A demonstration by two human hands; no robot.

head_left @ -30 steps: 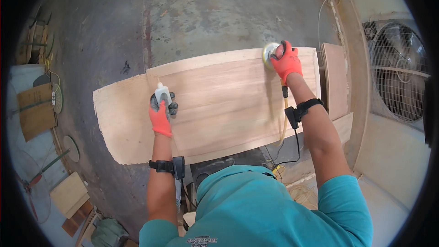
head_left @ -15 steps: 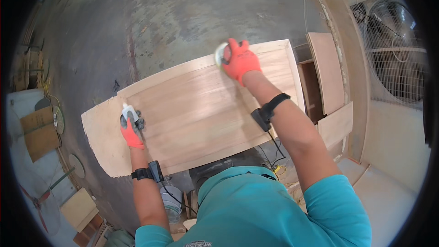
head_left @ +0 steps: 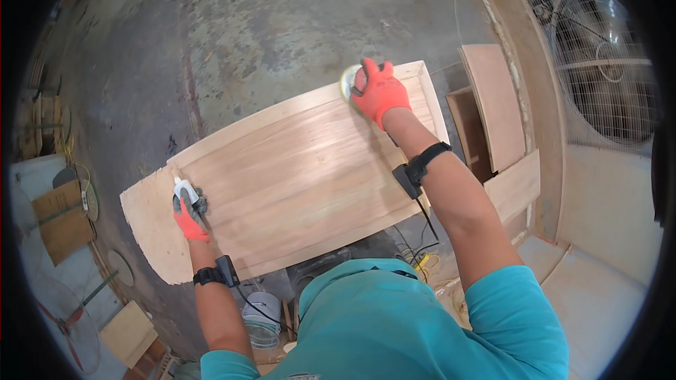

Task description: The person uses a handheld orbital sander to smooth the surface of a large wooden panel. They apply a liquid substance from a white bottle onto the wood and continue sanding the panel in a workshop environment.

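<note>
A long pale wooden panel (head_left: pixel 296 169) with a raised frame along its edges lies in front of me. My right hand (head_left: pixel 382 93), in a red glove with grey fingertips, closes over a round sanding pad (head_left: pixel 347 83) with a whitish-yellow rim. That pad rests on the far frame strip, near the right corner; its underside is hidden. Toward the panel's left end, my left hand (head_left: pixel 190 214), gloved alike, wraps round a small white squeeze bottle (head_left: pixel 184 188) whose nozzle points away from me.
A white bucket (head_left: pixel 263 320) stands below the panel's near side. Wooden boards (head_left: pixel 493 109) lean at the right, beside a large caged fan (head_left: pixel 605 63). Cardboard (head_left: pixel 62 222) and another fan (head_left: pixel 67 324) are at the left. Cables (head_left: pixel 422 264) lie near my body.
The whole view has shifted a little. My right hand has slid the sanding pad rightward along the far frame strip, closer to the corner. My left hand keeps its place with the bottle.
</note>
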